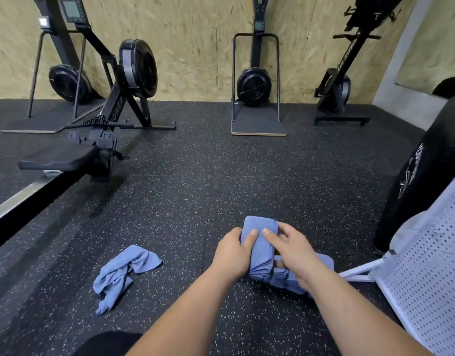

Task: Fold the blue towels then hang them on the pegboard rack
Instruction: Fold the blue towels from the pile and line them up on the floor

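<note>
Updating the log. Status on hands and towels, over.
Gripping folded towel: left hand, right hand. Second, crumpled towel on floor at left, unfolded. White pegboard rack close at right, no obstruction seen.

left hand and right hand grip a folded blue towel from either side. a crumpled blue towel lies on the speckled floor at left, a white pegboard rack at right.

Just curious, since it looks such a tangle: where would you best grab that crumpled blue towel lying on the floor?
On the crumpled towel, probably the flat corner at its far right. Pinch it from above: that corner lies spread on the floor, while the rest is bunched, so lifting there should let it unfurl.
</note>
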